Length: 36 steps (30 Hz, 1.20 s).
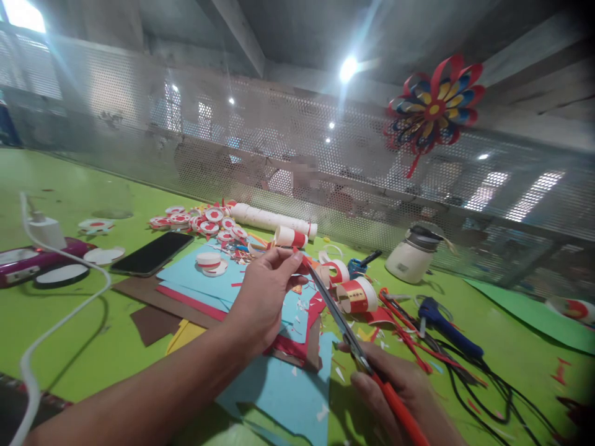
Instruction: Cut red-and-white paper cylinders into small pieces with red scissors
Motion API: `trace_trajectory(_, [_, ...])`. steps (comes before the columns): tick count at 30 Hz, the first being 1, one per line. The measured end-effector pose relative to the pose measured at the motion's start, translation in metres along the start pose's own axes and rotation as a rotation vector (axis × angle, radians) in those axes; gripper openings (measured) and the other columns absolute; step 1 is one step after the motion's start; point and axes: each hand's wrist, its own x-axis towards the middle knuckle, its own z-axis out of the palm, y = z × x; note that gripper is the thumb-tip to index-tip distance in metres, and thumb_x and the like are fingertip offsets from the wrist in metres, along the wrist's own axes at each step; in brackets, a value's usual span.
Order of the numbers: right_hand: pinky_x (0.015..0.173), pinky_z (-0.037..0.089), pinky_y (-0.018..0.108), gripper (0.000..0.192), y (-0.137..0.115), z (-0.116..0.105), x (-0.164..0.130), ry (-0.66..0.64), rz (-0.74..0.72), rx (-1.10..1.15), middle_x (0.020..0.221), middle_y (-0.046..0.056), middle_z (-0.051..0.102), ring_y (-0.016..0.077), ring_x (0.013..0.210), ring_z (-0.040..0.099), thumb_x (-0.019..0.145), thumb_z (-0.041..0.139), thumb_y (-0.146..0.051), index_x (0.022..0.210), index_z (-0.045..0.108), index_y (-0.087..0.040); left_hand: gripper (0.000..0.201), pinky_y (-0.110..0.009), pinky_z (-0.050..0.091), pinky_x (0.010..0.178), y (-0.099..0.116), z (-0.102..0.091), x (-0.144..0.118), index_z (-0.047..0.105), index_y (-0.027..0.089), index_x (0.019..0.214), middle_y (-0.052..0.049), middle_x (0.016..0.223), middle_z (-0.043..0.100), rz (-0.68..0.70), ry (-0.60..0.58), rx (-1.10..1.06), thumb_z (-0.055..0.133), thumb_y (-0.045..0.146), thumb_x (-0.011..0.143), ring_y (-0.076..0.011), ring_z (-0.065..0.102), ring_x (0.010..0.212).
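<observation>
So, nearest to you, your right hand has its fingers wrapped round the scissors, whose blades point up and away. Just beyond, your left hand has its thumb and fingers pinched narrow on a small red scrap, above the blue paper; the scissor tips are close to it, though I can't tell whether they touch. Right of the paper lies a glue gun, left a phone. Farther off, red-and-white discs lie heaped beside a white tube, before a mesh screen
</observation>
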Motion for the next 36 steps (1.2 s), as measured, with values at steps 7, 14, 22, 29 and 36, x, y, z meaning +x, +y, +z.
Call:
trace_trajectory(7, [0.050, 0.043, 0.021, 0.029, -0.001, 0.001, 0.000, -0.020, -0.007, 0.031, 0.061, 0.000, 0.061, 0.0136, 0.053, 0.053, 0.083, 0.044, -0.038, 0.088, 0.065, -0.019, 0.009, -0.026, 0.044, 0.065, -0.001, 0.001, 0.000, 0.056, 0.014, 0.068, 0.000, 0.070, 0.057, -0.002, 0.012, -0.018, 0.063, 0.020, 0.070, -0.0095, 0.053, 0.065])
trace_trajectory(14, [0.050, 0.043, 0.020, 0.025, 0.002, 0.004, -0.001, 0.045, -0.037, 0.038, 0.063, -0.001, 0.061, 0.0128, 0.051, 0.053, 0.081, 0.049, -0.032, 0.092, 0.066, -0.018, 0.009, -0.025, 0.045, 0.064, -0.002, 0.002, -0.002, 0.055, 0.013, 0.070, 0.000, 0.071, 0.056, 0.004, 0.034, -0.021, 0.062, 0.020, 0.071, -0.0098, 0.053, 0.066])
trace_trajectory(22, [0.051, 0.043, 0.020, 0.023, 0.006, 0.006, -0.003, 0.035, -0.040, 0.044, 0.065, -0.001, 0.063, 0.0135, 0.055, 0.055, 0.081, 0.050, -0.031, 0.093, 0.065, -0.018, 0.010, -0.025, 0.045, 0.065, -0.001, 0.004, -0.003, 0.055, 0.012, 0.070, -0.001, 0.071, 0.056, 0.002, 0.043, -0.040, 0.062, 0.019, 0.071, -0.0092, 0.053, 0.065])
trace_trajectory(29, [0.052, 0.043, 0.021, 0.024, 0.009, 0.008, -0.004, 0.043, -0.036, 0.033, 0.066, 0.001, 0.064, 0.0142, 0.056, 0.056, 0.080, 0.052, -0.031, 0.095, 0.065, -0.017, 0.010, -0.025, 0.045, 0.064, -0.001, 0.004, -0.003, 0.055, 0.013, 0.069, -0.001, 0.069, 0.057, 0.001, 0.037, -0.048, 0.062, 0.019, 0.071, -0.0094, 0.054, 0.064])
trace_trajectory(36, [0.047, 0.040, 0.019, 0.023, 0.010, 0.009, -0.005, 0.048, -0.067, 0.018, 0.059, -0.001, 0.057, 0.0118, 0.050, 0.049, 0.081, 0.049, -0.031, 0.091, 0.064, -0.017, 0.010, -0.025, 0.045, 0.065, -0.001, 0.003, -0.003, 0.054, 0.013, 0.068, 0.000, 0.070, 0.056, -0.003, 0.021, -0.060, 0.062, 0.019, 0.071, -0.0090, 0.054, 0.065])
